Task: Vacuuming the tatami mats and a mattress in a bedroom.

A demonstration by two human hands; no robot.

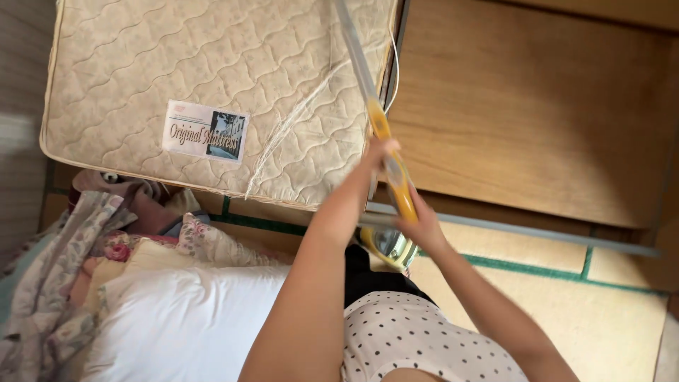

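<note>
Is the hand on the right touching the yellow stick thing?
Touching. The head view shows the right hand wrapped around the yellow handle, with no gap between them.

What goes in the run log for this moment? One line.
left hand: grips yellow pole | right hand: grips pole lower | behind: quilted mattress | floor: white pillow

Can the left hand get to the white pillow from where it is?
Probably yes. The left hand grips the yellow pole handle, so it must let go first. The white pillow lies uncovered below the left arm, nothing between.
</note>
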